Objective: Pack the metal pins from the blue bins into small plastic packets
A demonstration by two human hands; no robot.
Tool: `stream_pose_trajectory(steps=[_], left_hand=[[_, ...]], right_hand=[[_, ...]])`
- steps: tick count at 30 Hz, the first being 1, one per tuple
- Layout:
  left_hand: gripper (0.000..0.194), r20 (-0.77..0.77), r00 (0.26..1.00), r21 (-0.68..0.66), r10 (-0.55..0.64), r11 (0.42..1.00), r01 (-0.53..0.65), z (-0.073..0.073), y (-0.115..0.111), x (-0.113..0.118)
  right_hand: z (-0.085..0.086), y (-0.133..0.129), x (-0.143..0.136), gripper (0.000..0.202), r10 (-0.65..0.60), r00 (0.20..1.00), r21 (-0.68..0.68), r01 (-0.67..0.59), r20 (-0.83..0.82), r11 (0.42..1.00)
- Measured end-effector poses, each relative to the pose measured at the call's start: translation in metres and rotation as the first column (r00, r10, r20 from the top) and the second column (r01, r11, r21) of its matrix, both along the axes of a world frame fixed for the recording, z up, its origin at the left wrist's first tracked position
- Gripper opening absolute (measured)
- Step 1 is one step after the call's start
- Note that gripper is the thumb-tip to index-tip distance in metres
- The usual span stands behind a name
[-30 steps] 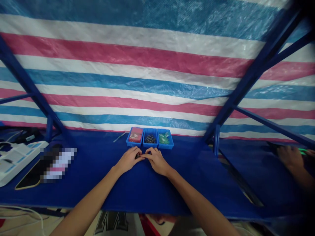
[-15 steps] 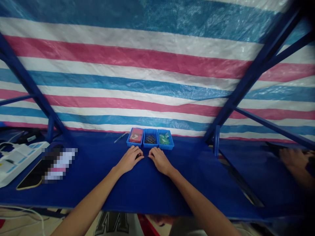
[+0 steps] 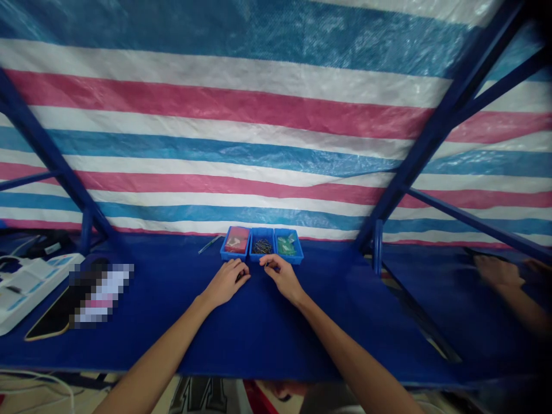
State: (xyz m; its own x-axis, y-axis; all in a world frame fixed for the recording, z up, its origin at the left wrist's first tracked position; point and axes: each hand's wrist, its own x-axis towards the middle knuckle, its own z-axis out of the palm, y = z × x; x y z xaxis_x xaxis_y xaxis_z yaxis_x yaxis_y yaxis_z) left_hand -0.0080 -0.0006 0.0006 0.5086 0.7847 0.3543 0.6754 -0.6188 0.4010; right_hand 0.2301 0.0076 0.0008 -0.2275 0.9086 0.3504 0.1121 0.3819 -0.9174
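Observation:
My left hand point(image 3: 227, 282) rests on the blue tabletop with its fingers curled together. A small dark thing shows between its thumb and fingers, too small to name. My right hand point(image 3: 282, 280) is at the front edge of the middle blue bin point(image 3: 263, 256), its index finger and thumb apart. Dark, thin metal pieces that look like screws point(image 3: 263, 246) lie in that bin. The left blue bin point(image 3: 233, 256) holds a red packet point(image 3: 237, 237) with small pale pieces. In the right blue bin point(image 3: 291, 260) lies a green packet point(image 3: 286, 245) with clear bits.
A pen-like stick point(image 3: 210, 244) lies left of the bins. Farther left are a phone point(image 3: 48, 316) and a white power strip point(image 3: 43, 287) with cables. Blue frame posts point(image 3: 414, 155) stand at both sides before a striped sheet. Another person's hand point(image 3: 500, 273) is at far right.
My right hand has lifted slightly towards the middle bin, and its thumb and finger have parted. My left hand stays nearly in place. The other person's hand at right has shifted left.

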Motion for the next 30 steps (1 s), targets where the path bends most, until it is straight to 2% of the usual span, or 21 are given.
stream_pose_trajectory(steps=[5,12,21,26,30], left_hand=[[0.016,0.010,1.000,0.006,0.005,1.000,-0.005,-0.0020,0.0006,0.0000],[0.017,0.026,1.000,0.012,0.004,1.000,-0.004,-0.0034,0.0019,0.0003],[0.015,0.031,0.999,0.014,0.008,1.000,-0.009,-0.0057,0.0031,-0.0002],[0.017,0.029,1.000,0.015,0.006,1.000,-0.007,-0.0070,0.0047,-0.0007],[0.017,0.034,0.999,0.022,0.002,1.000,-0.003,-0.0071,0.0048,0.0000]], right_hand=[[-0.0034,0.0031,0.0021,0.028,-0.061,0.994,-0.124,0.050,-0.090,0.991],[0.0038,-0.0014,-0.0016,0.039,-0.040,0.993,-0.181,0.019,-0.111,0.983],[-0.0035,0.0012,-0.0024,0.039,-0.019,0.975,-0.300,-0.050,-0.222,0.953],[-0.0052,0.0041,-0.0029,0.034,-0.045,0.983,-0.281,-0.006,-0.176,0.960],[-0.0052,0.0021,-0.0017,0.035,-0.060,0.998,-0.250,0.048,-0.037,0.967]])
